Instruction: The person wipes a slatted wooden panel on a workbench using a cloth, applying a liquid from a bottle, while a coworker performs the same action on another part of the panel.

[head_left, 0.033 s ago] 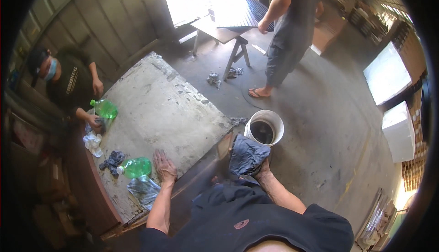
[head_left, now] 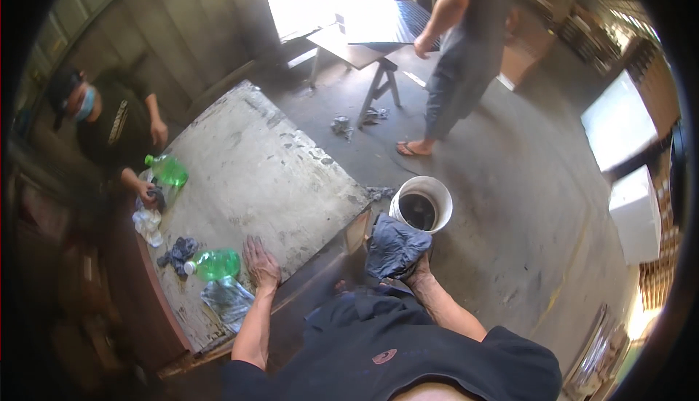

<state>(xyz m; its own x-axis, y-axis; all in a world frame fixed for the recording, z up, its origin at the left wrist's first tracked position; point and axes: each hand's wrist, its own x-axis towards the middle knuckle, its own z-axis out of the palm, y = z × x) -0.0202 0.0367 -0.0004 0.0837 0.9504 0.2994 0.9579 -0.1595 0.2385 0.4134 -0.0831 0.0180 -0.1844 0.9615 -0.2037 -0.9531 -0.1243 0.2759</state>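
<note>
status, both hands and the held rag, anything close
Left hand resting on scuffed tabletop. Right hand holding grey rag. Green bottle beside left hand, white bucket beyond rag.

A hand could pass over the middle of the surface (head_left: 255, 161) to its far corner. Toward the left edge, two green bottles (head_left: 218, 264), crumpled rags (head_left: 178, 254) and a co-worker's hand (head_left: 148, 196) obstruct; left fingers (head_left: 253, 249) occupy the near edge. Off the right corner, dark cloth (head_left: 397, 247) and a white bucket (head_left: 442, 203) block.
</note>
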